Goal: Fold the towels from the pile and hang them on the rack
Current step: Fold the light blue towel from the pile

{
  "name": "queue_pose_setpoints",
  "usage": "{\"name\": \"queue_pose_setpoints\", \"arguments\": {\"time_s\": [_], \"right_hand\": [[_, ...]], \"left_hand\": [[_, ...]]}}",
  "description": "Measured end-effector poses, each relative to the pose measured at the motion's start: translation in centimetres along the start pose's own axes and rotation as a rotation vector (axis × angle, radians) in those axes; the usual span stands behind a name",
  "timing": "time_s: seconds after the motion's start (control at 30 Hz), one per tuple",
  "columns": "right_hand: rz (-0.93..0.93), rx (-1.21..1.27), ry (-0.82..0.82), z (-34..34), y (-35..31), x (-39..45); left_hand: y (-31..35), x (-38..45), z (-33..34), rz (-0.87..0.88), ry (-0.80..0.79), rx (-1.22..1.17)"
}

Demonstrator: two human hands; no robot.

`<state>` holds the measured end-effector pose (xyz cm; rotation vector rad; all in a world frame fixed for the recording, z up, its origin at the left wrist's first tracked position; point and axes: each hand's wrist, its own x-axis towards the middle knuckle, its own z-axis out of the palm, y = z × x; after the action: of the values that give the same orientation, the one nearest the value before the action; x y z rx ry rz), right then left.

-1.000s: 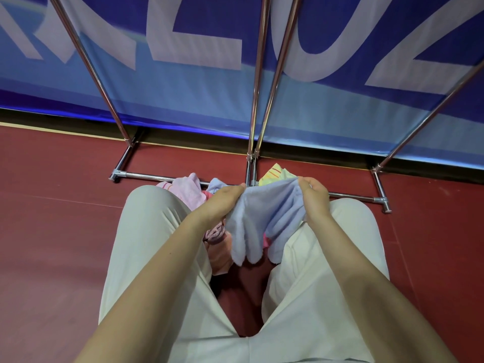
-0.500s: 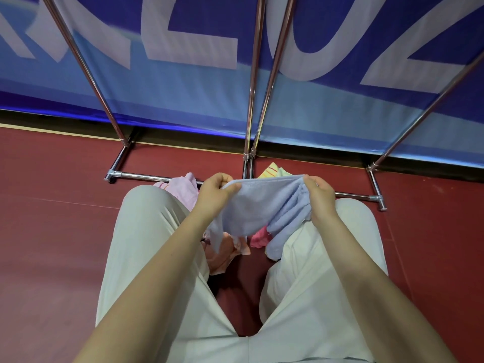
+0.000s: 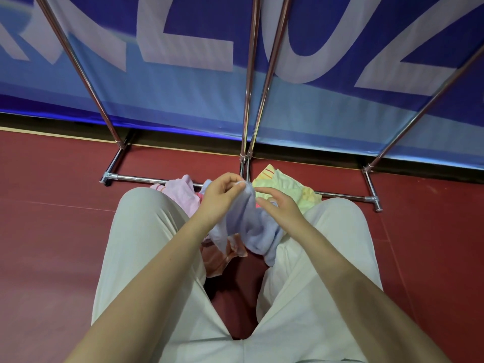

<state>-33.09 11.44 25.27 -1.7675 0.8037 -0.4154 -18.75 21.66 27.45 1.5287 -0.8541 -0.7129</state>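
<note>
Dark red floor fills the lower part of the view, and behind it a blue banner with large pale letters hangs along the wall. In front of the banner stands the chrome rack, its base bar lying on the floor just past the knees of a person in light trousers. The pile is on the floor between the knees: a pink towel on the left, a yellow towel on the right, and an orange towel lower, partly hidden. A moment ago the two hands held the light blue towel stretched wide between them by its upper edge; now they have come together. The left hand pinches the gathered top of the towel between thumb and fingers, so both corners seem to be joined there and the cloth hangs down doubled between the legs. The right hand has let go; its fingers are spread and relaxed, close beside the cloth, and I cannot tell whether they touch it. I judge that the first fold is just made. The free hand will probably smooth or take the hanging part next, and nothing is on the rack in view yet.
</note>
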Motion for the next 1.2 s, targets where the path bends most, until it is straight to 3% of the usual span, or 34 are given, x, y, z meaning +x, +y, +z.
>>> {"name": "queue_pose_setpoints", "arguments": {"time_s": [0.13, 0.4, 0.6, 0.8, 1.07, 1.2], "right_hand": [[0.007, 0.024, -0.055, 0.2, 0.1, 0.2], [0.015, -0.006, 0.021, 0.9, 0.7, -0.1], [0.006, -0.114, -0.036, 1.9, 1.5, -0.2], [0.011, -0.158, 0.117, 2.0, 1.2, -0.3], [-0.003, -0.169, 0.053, 2.6, 1.6, -0.3], [-0.017, -0.073, 0.084, 2.4, 1.5, 0.0]], "left_hand": [[-0.3, 0.0, 0.3, -0.007, -0.035, 0.003], [-0.6, 0.1, 0.5, -0.062, 0.085, 0.036], [-0.9, 0.0, 1.2, -0.135, 0.112, 0.023], [-0.6, 0.2, 1.0, -0.256, 0.224, -0.076], [-0.9, 0.2, 0.9, -0.334, 0.175, -0.193], [-1.0, 0.4, 0.7, -0.326, 0.161, -0.121]]}}
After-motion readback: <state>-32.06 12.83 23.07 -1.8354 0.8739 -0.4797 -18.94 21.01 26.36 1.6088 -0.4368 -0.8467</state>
